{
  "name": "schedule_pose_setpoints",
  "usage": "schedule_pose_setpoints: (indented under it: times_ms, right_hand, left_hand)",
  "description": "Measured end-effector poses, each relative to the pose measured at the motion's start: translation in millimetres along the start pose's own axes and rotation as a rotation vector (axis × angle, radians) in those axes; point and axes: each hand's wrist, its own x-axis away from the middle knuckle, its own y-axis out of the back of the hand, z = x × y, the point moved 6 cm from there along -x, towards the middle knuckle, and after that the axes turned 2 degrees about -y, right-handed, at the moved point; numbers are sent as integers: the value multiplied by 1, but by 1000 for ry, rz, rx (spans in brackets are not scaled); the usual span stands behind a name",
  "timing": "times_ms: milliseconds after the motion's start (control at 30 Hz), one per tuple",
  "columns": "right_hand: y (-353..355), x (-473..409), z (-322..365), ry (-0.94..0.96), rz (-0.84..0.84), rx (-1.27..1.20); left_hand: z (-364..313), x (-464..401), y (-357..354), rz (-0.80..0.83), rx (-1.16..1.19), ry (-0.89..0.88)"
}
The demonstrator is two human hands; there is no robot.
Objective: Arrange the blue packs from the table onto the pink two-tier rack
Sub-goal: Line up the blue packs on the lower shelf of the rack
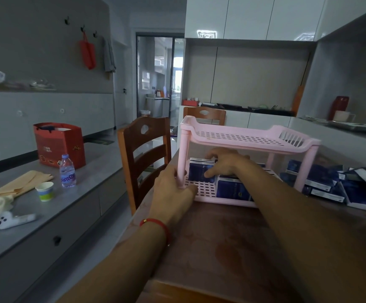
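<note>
The pink two-tier rack [243,138] stands on the wooden table [232,248]. Its top tier holds nothing. My left hand [173,189] grips the rack's front left post. My right hand [225,164] reaches into the lower tier and holds an upright blue pack [199,171] at the back left, fingers over its top and thumb on its front. Another blue pack [230,189] stands in front of it on the lower tier. A pile of blue packs [335,184] lies on the table to the right of the rack.
Two wooden chairs [144,158] stand at the table's far side. To the left, a grey counter [46,215] holds a red gift bag [59,145], a water bottle [67,171], a paper cup [44,191] and cloths.
</note>
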Motion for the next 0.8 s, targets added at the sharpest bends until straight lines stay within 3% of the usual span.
schedule_pose_setpoints:
  times_ms: [800]
  right_hand:
    - [1,-2,0,-31,-15,-33]
  left_hand:
    - [4,-3,0,-3,-9,-15]
